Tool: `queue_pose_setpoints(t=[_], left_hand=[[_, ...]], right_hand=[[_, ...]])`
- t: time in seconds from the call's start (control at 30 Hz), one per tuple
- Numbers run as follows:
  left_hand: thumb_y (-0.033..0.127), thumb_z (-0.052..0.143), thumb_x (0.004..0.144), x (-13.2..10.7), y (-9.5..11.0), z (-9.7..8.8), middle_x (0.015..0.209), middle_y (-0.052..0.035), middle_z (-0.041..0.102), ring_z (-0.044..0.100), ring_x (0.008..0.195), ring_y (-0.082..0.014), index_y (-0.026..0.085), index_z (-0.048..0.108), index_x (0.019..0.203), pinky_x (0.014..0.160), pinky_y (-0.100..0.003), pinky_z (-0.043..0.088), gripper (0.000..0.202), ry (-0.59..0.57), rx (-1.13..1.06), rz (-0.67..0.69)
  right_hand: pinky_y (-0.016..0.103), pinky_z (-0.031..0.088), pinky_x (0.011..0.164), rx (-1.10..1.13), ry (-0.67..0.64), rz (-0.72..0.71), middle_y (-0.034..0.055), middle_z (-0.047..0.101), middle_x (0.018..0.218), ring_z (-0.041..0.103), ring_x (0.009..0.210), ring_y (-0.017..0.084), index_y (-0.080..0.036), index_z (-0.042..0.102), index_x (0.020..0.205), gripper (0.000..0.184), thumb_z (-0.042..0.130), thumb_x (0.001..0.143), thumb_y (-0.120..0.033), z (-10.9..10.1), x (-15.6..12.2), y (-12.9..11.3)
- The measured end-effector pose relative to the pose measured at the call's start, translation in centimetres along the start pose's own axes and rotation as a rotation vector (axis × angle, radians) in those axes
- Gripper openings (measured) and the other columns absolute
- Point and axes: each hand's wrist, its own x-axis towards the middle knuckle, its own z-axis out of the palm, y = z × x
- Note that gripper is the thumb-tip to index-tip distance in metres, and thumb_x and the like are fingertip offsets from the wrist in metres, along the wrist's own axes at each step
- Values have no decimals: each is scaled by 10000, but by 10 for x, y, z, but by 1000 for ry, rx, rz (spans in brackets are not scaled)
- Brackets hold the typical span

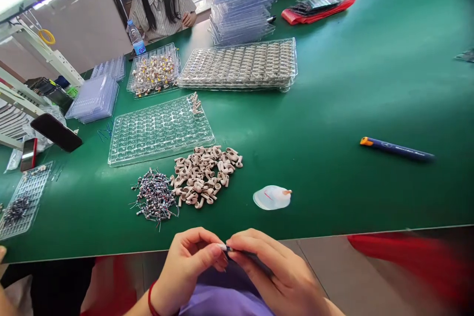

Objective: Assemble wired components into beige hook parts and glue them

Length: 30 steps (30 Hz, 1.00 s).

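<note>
My left hand (192,261) and my right hand (272,269) meet just below the table's front edge. Both pinch one small part (223,247) with a white tip and a dark body. The right hand also has a thin dark rod (252,256) under its fingers. On the green table (351,108) ahead lie a pile of beige plastic shells (203,175) and a pile of small wired components (154,200). Behind them sits a clear cell tray (159,131) with a few beige pieces at its far right corner.
A white cap-like piece (272,197) lies right of the piles, a blue pen (396,149) further right. Filled trays (240,65), a tray stack (242,2) and a water bottle (136,38) stand at the back. Another person (161,0) sits across. Phones (55,132) lie at left.
</note>
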Motion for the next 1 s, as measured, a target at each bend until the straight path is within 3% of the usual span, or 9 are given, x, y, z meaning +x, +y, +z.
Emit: queue_pose_setpoints(t=[0.7, 1.0], left_hand=[[422, 820, 694, -4, -3, 0, 638, -21, 647, 566, 580, -118, 137, 714, 695, 607, -238, 453, 304, 11, 96, 32], [385, 825, 695, -4, 3, -1, 663, -16, 598, 536, 616, -120, 173, 763, 664, 625, -242, 440, 223, 36, 226, 143]], right_hand=[[204, 589, 580, 91, -45, -4, 45, 709, 747, 682, 645, 132, -207, 667, 988, 154, 544, 940, -128, -1, 0, 0], [194, 590, 581, 123, -41, 14, 39, 710, 755, 687, 636, 127, -223, 702, 974, 188, 569, 910, -106, -3, 2, 2]])
